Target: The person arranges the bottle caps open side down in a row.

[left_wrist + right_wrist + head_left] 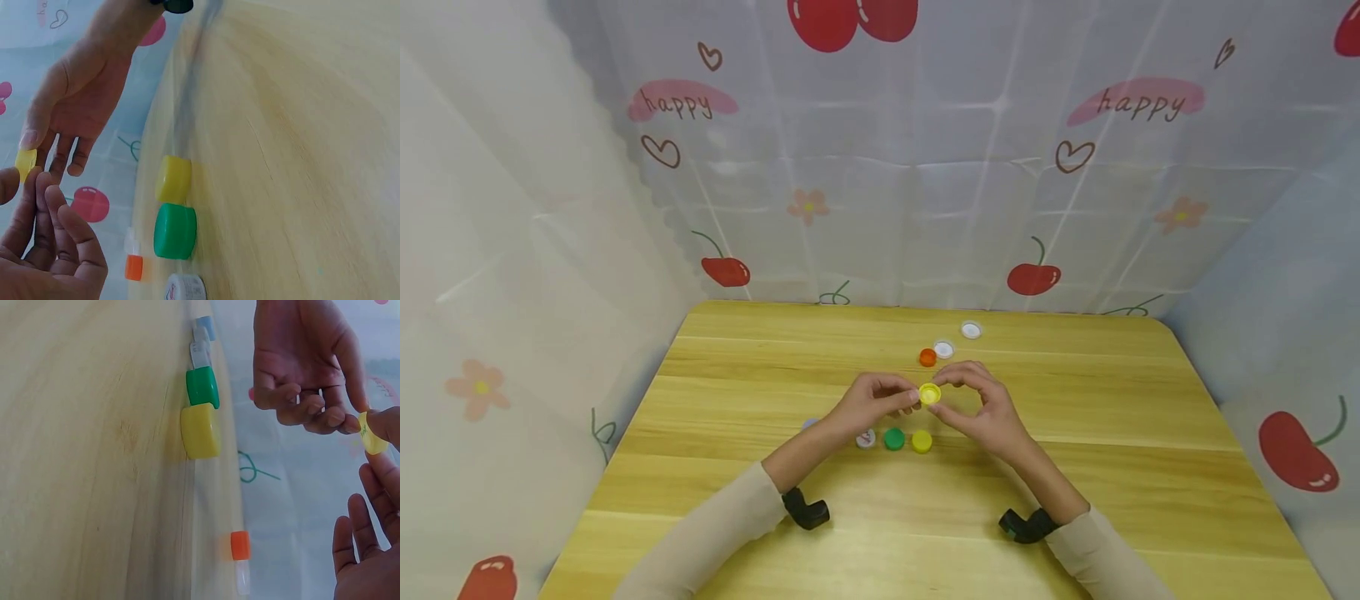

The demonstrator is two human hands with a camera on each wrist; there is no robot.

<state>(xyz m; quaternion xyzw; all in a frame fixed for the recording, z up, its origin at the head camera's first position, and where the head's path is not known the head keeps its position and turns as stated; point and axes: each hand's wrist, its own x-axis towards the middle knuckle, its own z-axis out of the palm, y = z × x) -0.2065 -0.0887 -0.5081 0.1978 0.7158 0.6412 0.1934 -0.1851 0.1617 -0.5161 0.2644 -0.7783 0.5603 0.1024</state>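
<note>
A yellow bottle cap [929, 393] is held up between the two hands above the table, its hollow side towards the head camera. My left hand [868, 407] pinches its left edge with thumb and fingertips. On the opposite edge my right hand [988, 417] grips it between thumb and index finger, the other fingers spread apart in the right wrist view. Below the hands, another yellow cap [922, 442], a green cap [894, 439] and a white cap with a printed top [866, 438] stand in a row. A blue cap [810, 423] is partly hidden behind the left forearm.
Farther back on the wooden table [760, 350] lie an orange cap [928, 357] and two white caps, one beside it [944, 349] and one farther off [972, 330]. A printed curtain [917, 233] hangs behind the table and along both sides.
</note>
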